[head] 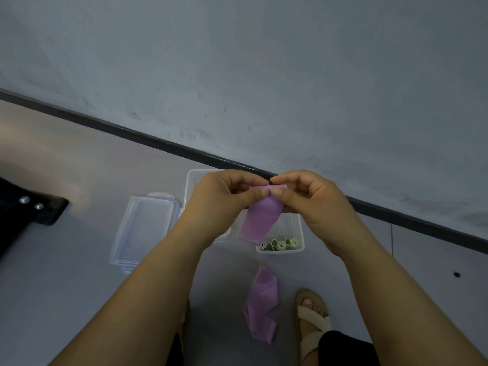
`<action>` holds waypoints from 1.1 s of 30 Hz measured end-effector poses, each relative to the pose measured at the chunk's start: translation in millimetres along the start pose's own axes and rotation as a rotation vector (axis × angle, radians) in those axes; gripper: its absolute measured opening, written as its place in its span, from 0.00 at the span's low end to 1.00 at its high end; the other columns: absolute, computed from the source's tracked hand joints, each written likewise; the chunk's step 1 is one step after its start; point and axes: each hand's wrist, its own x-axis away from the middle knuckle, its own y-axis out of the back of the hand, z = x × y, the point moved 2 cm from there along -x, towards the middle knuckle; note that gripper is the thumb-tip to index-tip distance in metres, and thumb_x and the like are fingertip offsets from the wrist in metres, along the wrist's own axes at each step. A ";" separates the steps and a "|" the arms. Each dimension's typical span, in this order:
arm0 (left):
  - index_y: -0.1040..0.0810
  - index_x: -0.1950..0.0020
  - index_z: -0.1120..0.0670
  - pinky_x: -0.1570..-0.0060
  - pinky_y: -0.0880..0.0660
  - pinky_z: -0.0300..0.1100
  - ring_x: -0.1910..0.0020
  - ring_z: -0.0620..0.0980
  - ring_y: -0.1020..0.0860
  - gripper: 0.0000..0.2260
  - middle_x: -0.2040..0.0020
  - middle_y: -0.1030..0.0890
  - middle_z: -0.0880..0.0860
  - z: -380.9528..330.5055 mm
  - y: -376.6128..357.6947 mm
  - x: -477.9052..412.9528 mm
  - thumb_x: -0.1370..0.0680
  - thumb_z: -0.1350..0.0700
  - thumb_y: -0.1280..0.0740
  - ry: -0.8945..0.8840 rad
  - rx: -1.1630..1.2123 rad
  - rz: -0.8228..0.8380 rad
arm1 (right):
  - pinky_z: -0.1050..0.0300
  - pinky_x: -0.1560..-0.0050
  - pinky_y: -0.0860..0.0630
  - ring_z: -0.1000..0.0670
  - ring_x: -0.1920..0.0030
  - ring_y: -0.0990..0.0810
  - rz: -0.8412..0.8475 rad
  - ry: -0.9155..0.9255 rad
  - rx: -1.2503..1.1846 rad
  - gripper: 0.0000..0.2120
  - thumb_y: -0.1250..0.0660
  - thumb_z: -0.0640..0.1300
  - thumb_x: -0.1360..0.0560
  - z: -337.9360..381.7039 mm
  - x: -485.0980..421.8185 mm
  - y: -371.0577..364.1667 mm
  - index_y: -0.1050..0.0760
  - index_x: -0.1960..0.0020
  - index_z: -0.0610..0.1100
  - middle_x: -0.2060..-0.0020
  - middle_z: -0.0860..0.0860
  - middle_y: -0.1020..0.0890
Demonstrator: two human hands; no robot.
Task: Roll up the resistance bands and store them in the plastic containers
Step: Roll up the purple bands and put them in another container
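While the left hand (224,199) and right hand (306,199) each pinched its top edge, fingers curled, the purple band (260,216) hung lengthwise straight down below them, equally near both. Beneath the hands, on the floor (66,286): open container (300,231) with green rolls (280,244); lid (145,228) out past the left hand. Rolling likely starts at the pinched edge.
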 end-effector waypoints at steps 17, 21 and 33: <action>0.18 0.53 0.53 0.55 0.19 0.39 0.57 0.47 0.17 0.07 0.59 0.15 0.50 3.4 1.5 -2.1 0.30 0.58 0.29 0.116 0.185 0.050 | 0.63 0.56 0.20 0.55 0.58 0.17 -0.015 0.023 -0.100 0.07 0.30 0.41 0.31 2.3 -0.5 2.6 0.21 0.56 0.52 0.62 0.55 0.16; 0.18 0.56 0.53 0.54 0.21 0.42 0.59 0.47 0.18 0.08 0.60 0.15 0.50 2.5 4.5 -2.8 0.35 0.55 0.29 0.159 0.309 0.094 | 0.59 0.54 0.20 0.53 0.55 0.17 0.095 0.034 -0.107 0.09 0.29 0.45 0.35 7.2 2.8 1.7 0.22 0.55 0.51 0.59 0.55 0.15; 0.16 0.59 0.55 0.60 0.23 0.37 0.61 0.46 0.19 0.07 0.61 0.17 0.52 1.3 13.4 6.5 0.35 0.56 0.30 0.303 0.249 0.530 | 0.61 0.49 0.23 0.60 0.48 0.27 0.522 0.108 0.287 0.32 0.23 0.44 0.36 19.3 19.1 -3.8 0.33 0.39 0.65 0.38 0.67 0.35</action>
